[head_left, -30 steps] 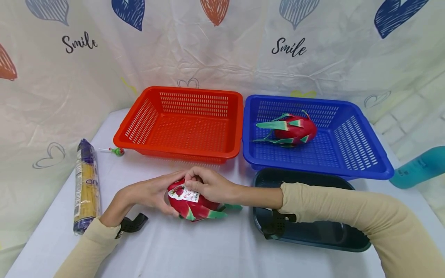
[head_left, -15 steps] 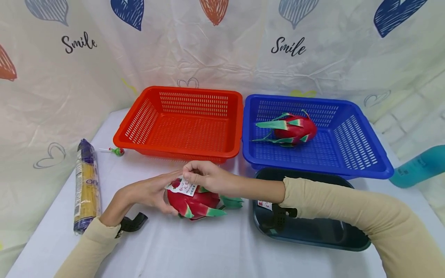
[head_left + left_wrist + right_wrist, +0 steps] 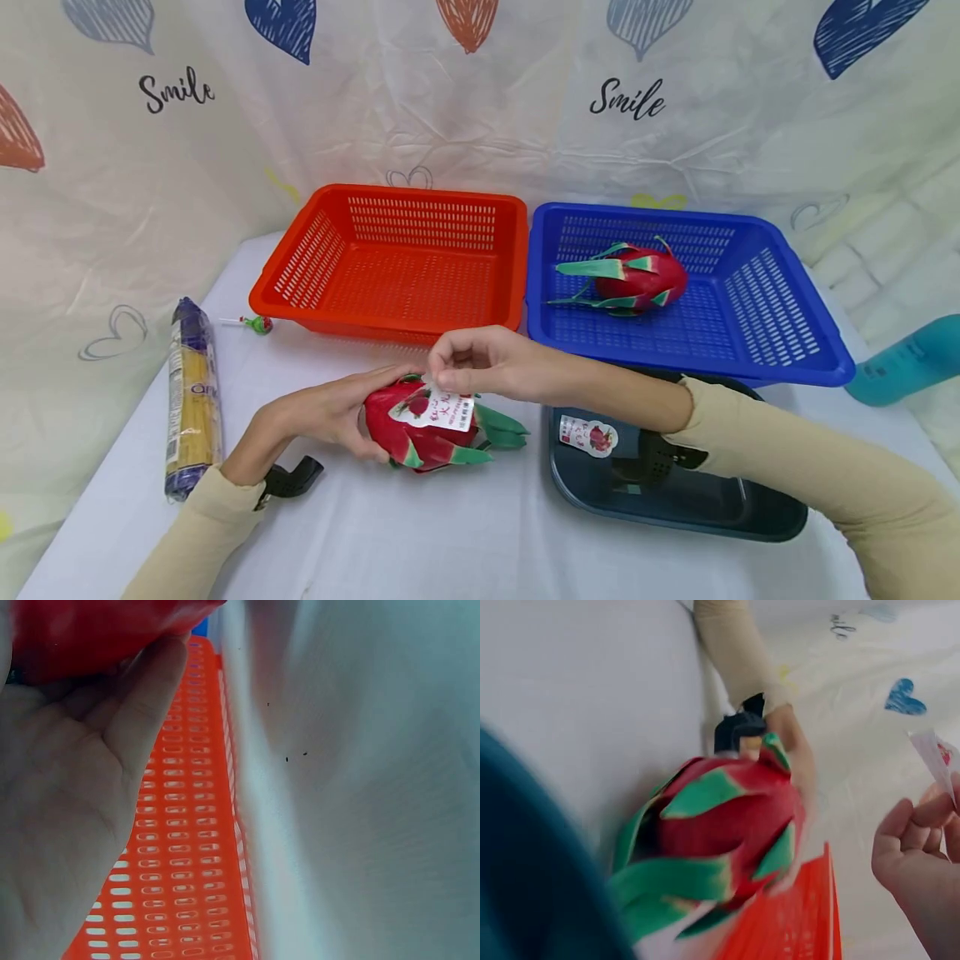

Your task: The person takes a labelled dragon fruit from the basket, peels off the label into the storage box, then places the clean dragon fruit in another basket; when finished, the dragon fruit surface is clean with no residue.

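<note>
My left hand grips a red dragon fruit with green leafy scales, fingers behind it and thumb in front. The fruit's leaf ends point right. In the left wrist view the palm shows under the red skin. Just above the fruit, my right hand pinches the upper edge of a white printed sticker with a dragon fruit picture. In the right wrist view that sticker hangs between thumb and fingers, apart from the fruit.
A red basket stands behind my hands. Beside it a blue basket holds another dragon fruit. Under my right forearm, a dark tray has a similar sticker. Spaghetti pack and lollipop lie left; a teal bottle, right.
My right hand has lifted the sticker off the fruit's skin and drawn it up and to the right. My left hand keeps its grip in place. The tray's sticker has come into view.
</note>
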### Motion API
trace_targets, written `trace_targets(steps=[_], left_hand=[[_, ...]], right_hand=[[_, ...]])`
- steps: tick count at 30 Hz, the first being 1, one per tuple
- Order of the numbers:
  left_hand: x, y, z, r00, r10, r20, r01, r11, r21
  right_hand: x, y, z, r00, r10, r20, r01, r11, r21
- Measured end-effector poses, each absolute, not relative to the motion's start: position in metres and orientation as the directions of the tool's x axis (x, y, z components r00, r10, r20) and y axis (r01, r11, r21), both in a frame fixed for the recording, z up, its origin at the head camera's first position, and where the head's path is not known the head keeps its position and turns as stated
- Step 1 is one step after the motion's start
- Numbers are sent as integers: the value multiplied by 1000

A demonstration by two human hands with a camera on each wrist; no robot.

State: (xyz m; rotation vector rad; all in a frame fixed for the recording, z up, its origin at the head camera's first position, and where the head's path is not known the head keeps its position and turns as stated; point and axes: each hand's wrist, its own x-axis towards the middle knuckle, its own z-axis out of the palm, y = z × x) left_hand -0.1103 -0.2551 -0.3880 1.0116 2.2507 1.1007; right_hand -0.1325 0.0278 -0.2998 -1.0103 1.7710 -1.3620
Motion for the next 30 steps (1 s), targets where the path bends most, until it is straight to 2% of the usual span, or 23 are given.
trace_targets(steps=[6,11,18,24,30], left_hand=[[-110,-256,-388,-636,769,-65,448,437,780],[-109,-255,-387,-640,765,-70,446,445,777],[-110,-256,-386,-635,770,-70,453,444,773],[-110,-255,-385,-636,768,-77,445,447,776],[-110,-256,-385,-645,759,-92,432,462,774]], right_hand=[[-129,83,-303,-467,-882,-63,-194,172,-966],[-126,133,-311,-511,-848,-142,-169,262,-950],[-122,194,-336,-531,-806,-260,-130,381,-916],[-121,224,-342,-599,-734,-321,-105,469,-877],[-122,240,-348,-621,-690,-373,-82,530,-844]])
